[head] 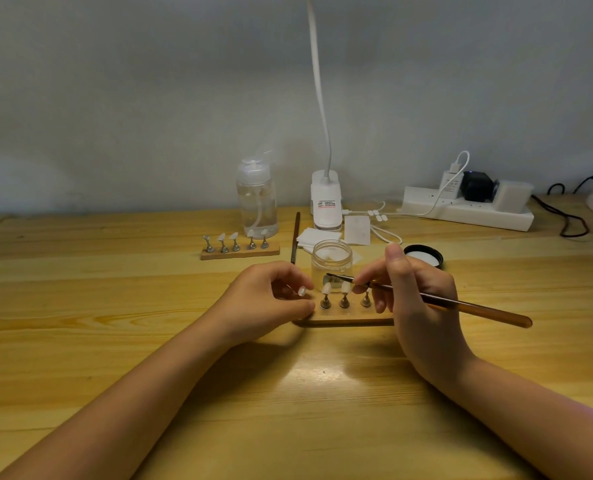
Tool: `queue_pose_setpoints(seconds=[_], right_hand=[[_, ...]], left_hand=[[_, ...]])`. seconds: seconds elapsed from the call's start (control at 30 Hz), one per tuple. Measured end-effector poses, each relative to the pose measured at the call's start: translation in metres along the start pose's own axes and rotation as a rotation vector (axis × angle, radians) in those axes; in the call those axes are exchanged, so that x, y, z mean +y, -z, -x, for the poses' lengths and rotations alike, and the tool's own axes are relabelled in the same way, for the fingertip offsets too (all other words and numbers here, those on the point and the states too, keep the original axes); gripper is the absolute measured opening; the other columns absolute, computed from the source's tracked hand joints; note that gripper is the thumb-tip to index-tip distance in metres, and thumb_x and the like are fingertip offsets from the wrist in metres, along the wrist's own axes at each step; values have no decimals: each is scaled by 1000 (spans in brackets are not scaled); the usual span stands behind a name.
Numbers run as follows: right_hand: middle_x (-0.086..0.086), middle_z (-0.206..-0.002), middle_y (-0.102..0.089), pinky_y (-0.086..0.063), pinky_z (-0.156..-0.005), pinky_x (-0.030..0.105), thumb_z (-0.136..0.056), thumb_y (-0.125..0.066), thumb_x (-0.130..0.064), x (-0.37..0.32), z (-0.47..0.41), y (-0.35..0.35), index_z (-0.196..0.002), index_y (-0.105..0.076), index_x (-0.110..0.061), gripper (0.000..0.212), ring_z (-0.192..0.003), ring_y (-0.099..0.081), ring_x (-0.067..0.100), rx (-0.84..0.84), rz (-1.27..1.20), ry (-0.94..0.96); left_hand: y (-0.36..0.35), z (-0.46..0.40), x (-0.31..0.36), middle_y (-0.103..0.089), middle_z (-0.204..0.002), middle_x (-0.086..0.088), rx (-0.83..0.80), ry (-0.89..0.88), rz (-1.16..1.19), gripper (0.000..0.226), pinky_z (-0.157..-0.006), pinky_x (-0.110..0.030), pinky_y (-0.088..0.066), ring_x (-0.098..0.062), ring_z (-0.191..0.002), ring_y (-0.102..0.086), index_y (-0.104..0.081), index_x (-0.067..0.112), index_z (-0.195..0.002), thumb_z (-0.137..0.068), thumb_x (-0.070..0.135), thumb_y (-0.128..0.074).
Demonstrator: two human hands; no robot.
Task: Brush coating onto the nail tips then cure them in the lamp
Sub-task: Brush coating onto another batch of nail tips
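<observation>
On the pale wooden table [115, 341], the right hand [416, 299] pinched a slim brown brush [461, 304] over white nail tips [326, 289]; the left hand [271, 299], fingers curled, gripped their wooden stand [350, 318].

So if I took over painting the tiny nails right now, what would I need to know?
Right hand holds the brush, bristles up by the open clear jar.
Left hand pinches a nail tip at the near wooden stand.
Two tips sit on that stand's pegs; one peg looks bare.
A second stand with tips waits farther back, by the pump bottle.
The jar's black lid lies to the right.
I cannot tell which tips are coated.
Left: finish brushing, then cure. No curing lamp is clearly visible.
</observation>
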State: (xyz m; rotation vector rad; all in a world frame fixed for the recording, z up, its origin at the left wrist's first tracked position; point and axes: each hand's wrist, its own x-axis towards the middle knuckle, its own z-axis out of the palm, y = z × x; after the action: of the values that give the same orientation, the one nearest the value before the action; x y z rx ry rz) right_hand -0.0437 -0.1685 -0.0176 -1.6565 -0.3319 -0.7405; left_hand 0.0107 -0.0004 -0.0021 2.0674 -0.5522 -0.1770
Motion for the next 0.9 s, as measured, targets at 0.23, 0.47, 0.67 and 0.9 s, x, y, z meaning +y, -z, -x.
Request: queue_pose_setpoints(seconds=[0.23, 0.47, 0.67, 0.9], right_hand=[[11, -60, -60, -40, -47, 15, -88, -38, -36, 0, -2, -1, -64, -62, -13, 41, -49, -49, 9, 7, -7, -10], [14, -59, -59, -40, -47, 18, -87, -36, -37, -1, -1, -1, -64, -63, -12, 43, -48, -49, 12, 8, -9, -3], [9, -65, -62, -39, -48, 14, -87, -35, -37, -1, 0, 0, -65, -62, -13, 42, -49, -50, 9, 15, -8, -2], [3, -72, -64, -39, -49, 7, -89, -36, -31, -4, -1, 0, -68, -61, -14, 37, -52, -54, 2, 45, -6, 31]], left_hand=[[-10, -6, 6, -62, -86, 11, -21, -16, -59, 15, -72, -19, -45, -9, -87, -56, -63, 30, -79, -70, 27, -75], [-12, -6, 7, -62, -76, 15, 1, -76, 12, 16, -61, 0, -39, 12, -72, -53, -66, 29, -73, -75, 14, -72], [-13, -3, 4, -64, -77, 14, 39, -141, -65, 14, -73, -14, -45, 4, -80, -55, -65, 31, -73, -75, 18, -72], [-14, 5, 4, -66, -85, 10, 147, -368, -113, 9, -91, -31, -44, -1, -90, -58, -68, 17, -76, -74, 9, -71]])
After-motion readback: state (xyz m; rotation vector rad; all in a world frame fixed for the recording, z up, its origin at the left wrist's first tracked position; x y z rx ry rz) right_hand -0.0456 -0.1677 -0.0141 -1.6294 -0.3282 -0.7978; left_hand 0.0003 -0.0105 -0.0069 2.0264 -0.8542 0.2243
